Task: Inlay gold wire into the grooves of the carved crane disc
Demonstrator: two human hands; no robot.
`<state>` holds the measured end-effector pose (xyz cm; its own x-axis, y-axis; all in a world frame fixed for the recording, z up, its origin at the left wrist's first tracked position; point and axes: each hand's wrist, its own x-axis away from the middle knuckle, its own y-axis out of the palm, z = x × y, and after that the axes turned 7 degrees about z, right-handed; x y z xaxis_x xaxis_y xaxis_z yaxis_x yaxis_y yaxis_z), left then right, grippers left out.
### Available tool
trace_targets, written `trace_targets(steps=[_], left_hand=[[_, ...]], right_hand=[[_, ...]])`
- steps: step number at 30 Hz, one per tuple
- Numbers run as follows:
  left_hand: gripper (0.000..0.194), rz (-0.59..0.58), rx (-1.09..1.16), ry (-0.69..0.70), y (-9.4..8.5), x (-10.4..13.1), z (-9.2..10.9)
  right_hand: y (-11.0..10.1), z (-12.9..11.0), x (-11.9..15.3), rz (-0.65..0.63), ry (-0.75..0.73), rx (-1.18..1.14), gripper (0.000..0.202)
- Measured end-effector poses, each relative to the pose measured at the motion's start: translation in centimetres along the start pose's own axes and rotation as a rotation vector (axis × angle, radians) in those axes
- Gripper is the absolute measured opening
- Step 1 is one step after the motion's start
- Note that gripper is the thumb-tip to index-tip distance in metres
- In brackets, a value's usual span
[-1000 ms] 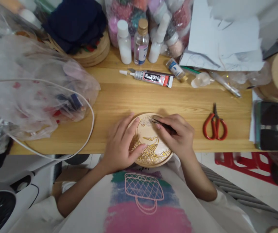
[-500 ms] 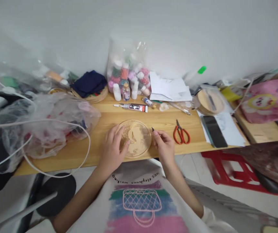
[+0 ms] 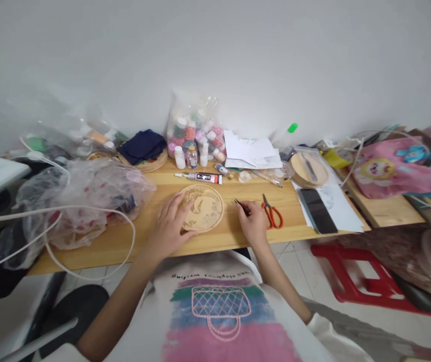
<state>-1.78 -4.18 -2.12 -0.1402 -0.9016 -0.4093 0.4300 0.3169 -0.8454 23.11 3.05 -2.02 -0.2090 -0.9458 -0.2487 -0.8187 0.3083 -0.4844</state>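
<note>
A round wooden disc (image 3: 211,213) with a carved crescent-like pattern lies flat on the wooden table. My left hand (image 3: 171,223) rests open at its left side, fingers spread over the rim and thumb by the lower edge. To the right of the disc, my right hand (image 3: 253,221) is closed around black pointed tweezers (image 3: 242,205), whose tips point left, apart from the disc. Red-handled pliers (image 3: 273,213) lie just beyond my right hand, which covers a little of them. Above the disc lies a B-7000 glue tube (image 3: 204,177).
Small bottles (image 3: 192,157) stand before a clear bag of coloured jars (image 3: 196,128). On the right are a phone (image 3: 318,211), papers (image 3: 253,151) and round wooden pieces (image 3: 309,170). A crumpled plastic bag (image 3: 83,196) and a white cable (image 3: 133,236) occupy the left.
My right hand has moved away from the disc's edge, closer to the pliers, still holding the tweezers. My left thumb has slid off the disc's face to its lower edge. The view has shifted.
</note>
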Motion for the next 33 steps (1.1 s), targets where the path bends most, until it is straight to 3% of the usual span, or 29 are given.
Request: trace_targets(steps=[3,5,12,15,20,33], left_hand=[[0.062,-0.005,-0.004,-0.034,-0.7,0.2,-1.6],[0.062,-0.004,0.016,-0.066,-0.9,0.3,-1.7],[0.054,-0.073,-0.029,0.000,1.4,-2.1,3.3],[0.055,-0.038,-0.079,0.003,2.7,-3.0,4.1],[0.054,-0.067,-0.105,0.024,3.5,-3.1,3.6],[0.063,-0.122,-0.099,0.044,3.5,-3.4,3.5]], right_hand=[[-0.3,0.3,-0.6,0.021,-0.078,0.142,0.025],[-0.1,0.7,-1.0,0.019,-0.107,0.218,0.022],[1.5,1.8,-1.3,0.042,-0.195,0.359,0.022],[1.7,2.1,-1.0,0.059,-0.225,0.378,0.023],[1.5,2.0,-0.7,0.045,-0.250,0.392,0.024],[1.1,1.6,-1.0,0.002,-0.308,0.426,0.022]])
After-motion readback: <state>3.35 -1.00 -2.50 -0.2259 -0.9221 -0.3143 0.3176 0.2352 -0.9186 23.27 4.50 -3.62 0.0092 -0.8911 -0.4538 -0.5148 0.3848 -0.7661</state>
